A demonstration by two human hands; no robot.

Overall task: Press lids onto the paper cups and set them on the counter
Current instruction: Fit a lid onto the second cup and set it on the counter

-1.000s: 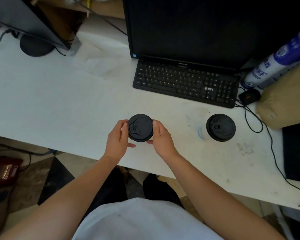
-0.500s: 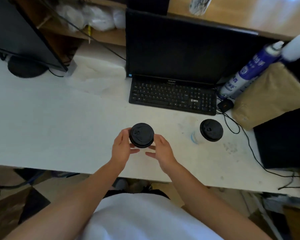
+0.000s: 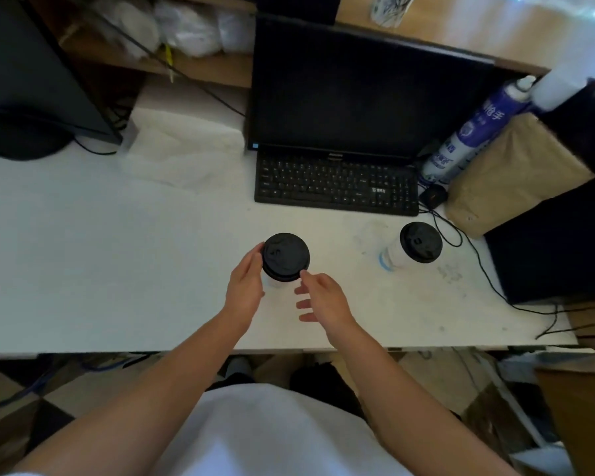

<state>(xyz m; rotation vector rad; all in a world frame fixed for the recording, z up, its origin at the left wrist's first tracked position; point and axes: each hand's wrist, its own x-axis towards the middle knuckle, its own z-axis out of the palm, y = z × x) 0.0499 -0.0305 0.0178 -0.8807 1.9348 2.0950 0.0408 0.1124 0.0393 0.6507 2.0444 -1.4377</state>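
Note:
A paper cup with a black lid [image 3: 285,256] stands on the white counter [image 3: 117,262] in front of me. My left hand [image 3: 246,286] wraps its left side, thumb at the lid's rim. My right hand [image 3: 320,297] is just off the cup's right side, fingers spread, one fingertip near the lid's edge. A second white cup with a black lid [image 3: 420,242] stands upright to the right, untouched.
A black keyboard [image 3: 335,183] and monitor [image 3: 358,97] sit behind the cups. A blue spray can [image 3: 468,139], brown paper bag [image 3: 516,173], mouse and trailing cables [image 3: 478,259] crowd the right. A second monitor stand [image 3: 21,142] is far left; white paper [image 3: 182,156] lies beside it.
The view has pulled back and tilted up. My right hand has come off the lidded cup and opened; my left hand still holds it.

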